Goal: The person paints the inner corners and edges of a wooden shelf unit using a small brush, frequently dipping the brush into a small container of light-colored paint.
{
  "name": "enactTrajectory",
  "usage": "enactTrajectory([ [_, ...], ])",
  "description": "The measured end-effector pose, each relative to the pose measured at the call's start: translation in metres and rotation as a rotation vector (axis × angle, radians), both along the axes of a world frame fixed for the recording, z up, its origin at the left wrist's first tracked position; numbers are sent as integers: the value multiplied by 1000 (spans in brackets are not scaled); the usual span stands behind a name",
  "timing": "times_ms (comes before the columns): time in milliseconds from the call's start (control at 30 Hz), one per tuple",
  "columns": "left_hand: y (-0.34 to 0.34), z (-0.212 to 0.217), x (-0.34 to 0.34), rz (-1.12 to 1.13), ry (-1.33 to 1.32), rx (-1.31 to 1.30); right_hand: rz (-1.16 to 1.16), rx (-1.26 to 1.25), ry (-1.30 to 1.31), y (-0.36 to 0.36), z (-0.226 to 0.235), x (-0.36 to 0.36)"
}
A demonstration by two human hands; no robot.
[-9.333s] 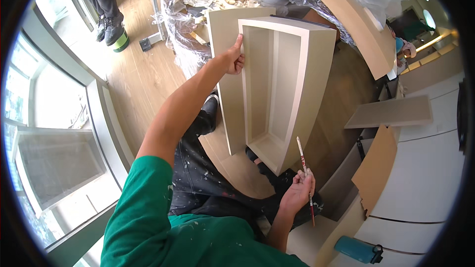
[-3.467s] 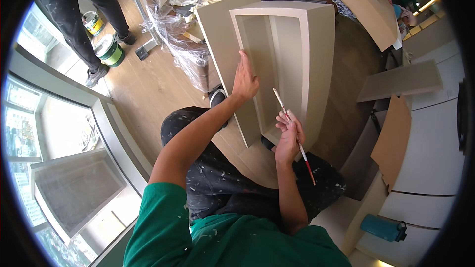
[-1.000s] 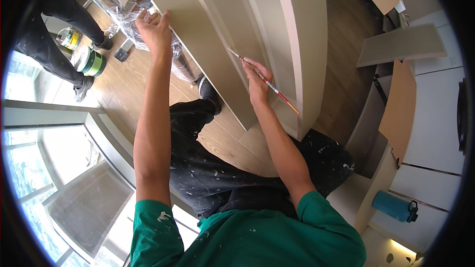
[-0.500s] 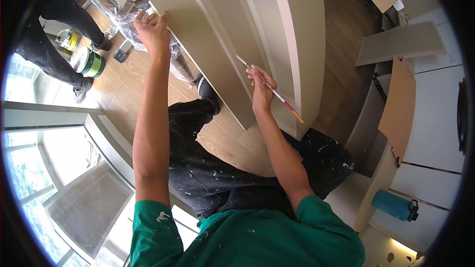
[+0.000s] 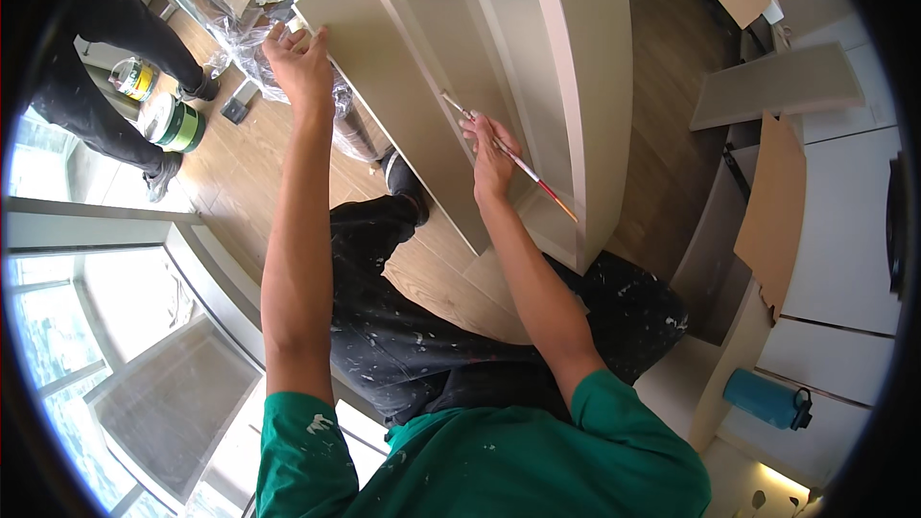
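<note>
In front of me stands a beige cabinet point(image 5: 604, 86) with a pale-edged frame around its recessed inside. A wide beige door panel point(image 5: 384, 67) extends from its left side. My left hand point(image 5: 302, 67) is at the panel's far left edge, fingers curled against it. A slim paintbrush point(image 5: 535, 178) with a white, red and orange handle is pinched in my right hand point(image 5: 492, 146). Its tip points up and left, at the left strip of the frame; whether it touches cannot be told.
A person's dark-trousered legs point(image 5: 110, 86) stand at the left beside two paint buckets point(image 5: 173, 123). Crumpled clear plastic sheeting point(image 5: 254, 58) lies beyond the panel. At right are a cardboard sheet point(image 5: 767, 211), a loose grey panel point(image 5: 777, 88) and a teal bottle point(image 5: 763, 397).
My right hand and the paintbrush have moved up and left along the frame. My left hand stays at the panel's edge.
</note>
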State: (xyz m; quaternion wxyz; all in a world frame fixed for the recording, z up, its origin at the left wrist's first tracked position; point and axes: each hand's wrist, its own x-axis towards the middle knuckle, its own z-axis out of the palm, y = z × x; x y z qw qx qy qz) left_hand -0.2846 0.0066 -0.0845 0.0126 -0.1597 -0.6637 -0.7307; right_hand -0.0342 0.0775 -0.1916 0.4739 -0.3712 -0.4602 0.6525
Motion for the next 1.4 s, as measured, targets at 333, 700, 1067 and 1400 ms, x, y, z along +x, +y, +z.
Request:
enactTrajectory([
  [333, -2, 3, 2, 7, -5, -24, 15, 23, 44, 10, 21, -19],
  [700, -1, 1, -1, -13, 7, -19, 16, 15, -7, 2, -11, 7],
  [1067, -2, -1, -4, -16, -10, -16, -5, -22, -15, -10, -26, 28],
  [1400, -3, 0, -2, -3, -3, -28, -46, -89, -91, -19, -34, 53],
])
